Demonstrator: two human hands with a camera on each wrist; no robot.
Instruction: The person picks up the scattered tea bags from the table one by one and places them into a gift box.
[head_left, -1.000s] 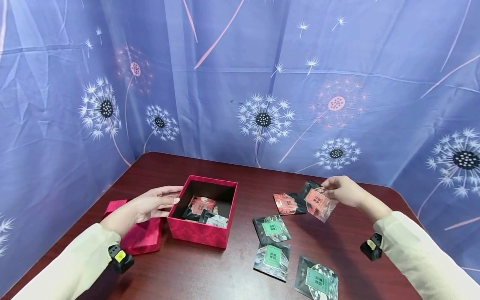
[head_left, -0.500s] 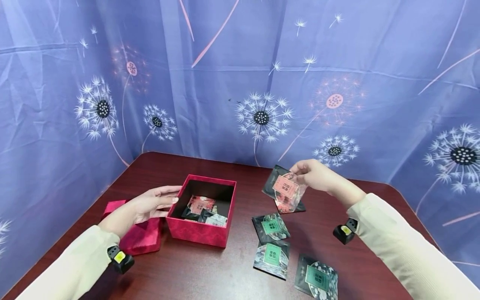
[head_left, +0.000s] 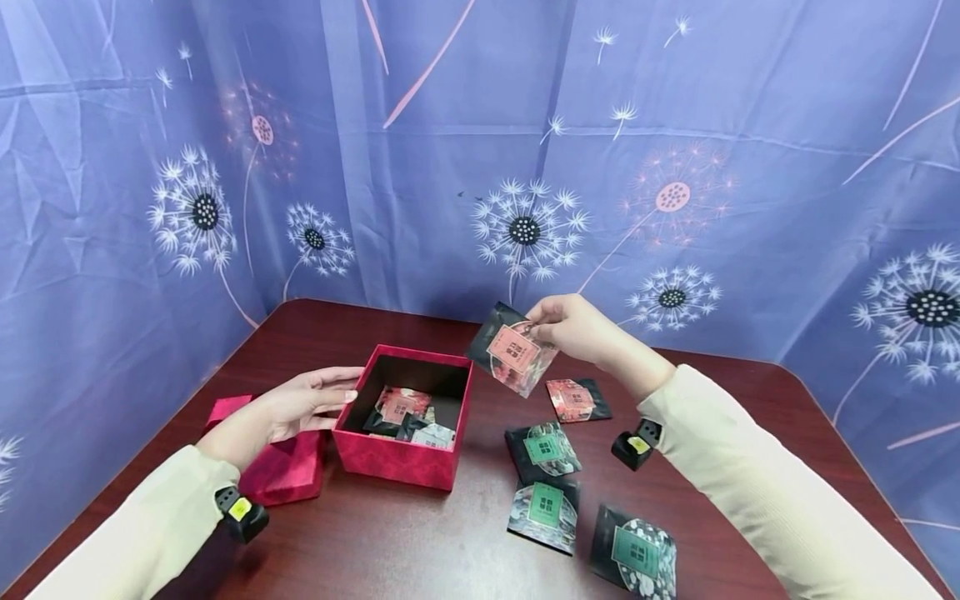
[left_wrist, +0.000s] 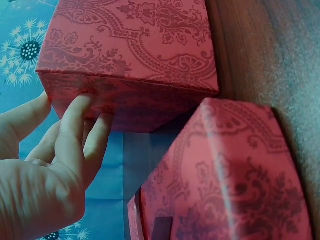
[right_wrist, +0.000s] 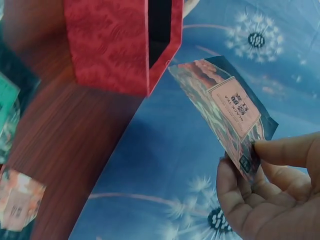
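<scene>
My right hand (head_left: 573, 327) pinches the corner of a black tea sachet (head_left: 513, 350) with a pink label, raised over the table just right of the red box (head_left: 401, 471). In the right wrist view the sachet (right_wrist: 234, 105) reads "BLACK TEA", thumb on its face and fingers behind. The open box holds a red-patterned sachet (head_left: 402, 406) and a pale-labelled one (head_left: 432, 436). My left hand (head_left: 300, 407) rests its fairly straight fingers against the box's left side; the left wrist view shows its fingertips (left_wrist: 85, 100) on that patterned wall.
The red box lid (head_left: 288, 475) lies left of the box, below my left forearm. Right of the box are a red-patterned sachet (head_left: 577, 401) and green-labelled sachets (head_left: 543, 448), spread on the dark wooden table (head_left: 420, 550). A blue dandelion-print curtain (head_left: 420, 192) hangs behind.
My right hand has carried the black tea sachet left and up from the table's right side toward the box, uncovering the red-patterned sachet. The left hand stays at the box.
</scene>
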